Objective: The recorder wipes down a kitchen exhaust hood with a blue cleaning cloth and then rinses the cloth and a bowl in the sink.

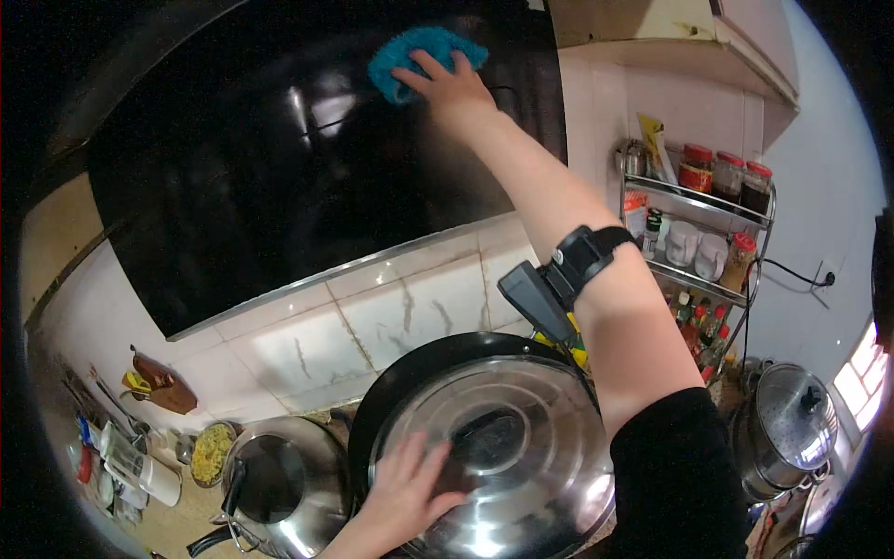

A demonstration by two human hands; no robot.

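My right hand (457, 91) presses a fluffy blue cleaning cloth (436, 49) flat against the glossy black front panel (293, 189) of what looks like a range hood. Its fingers are spread over the cloth, near the panel's upper right part. Below the panel, my left hand (412, 482) has its fingers apart and holds nothing. It is over the left side of a large shiny metal lid (545, 433), and I cannot tell whether it touches. The lid sits on a black wok (391, 391). A black device (559, 279) is strapped to my right forearm.
A steel kettle (325, 454) stands left of the wok, beside a bowl of yellow food (213, 451). On the right are a metal spice rack (698, 202) with jars and mugs, and a lidded steamer pot (789, 426). A cabinet (649, 28) hangs at upper right.
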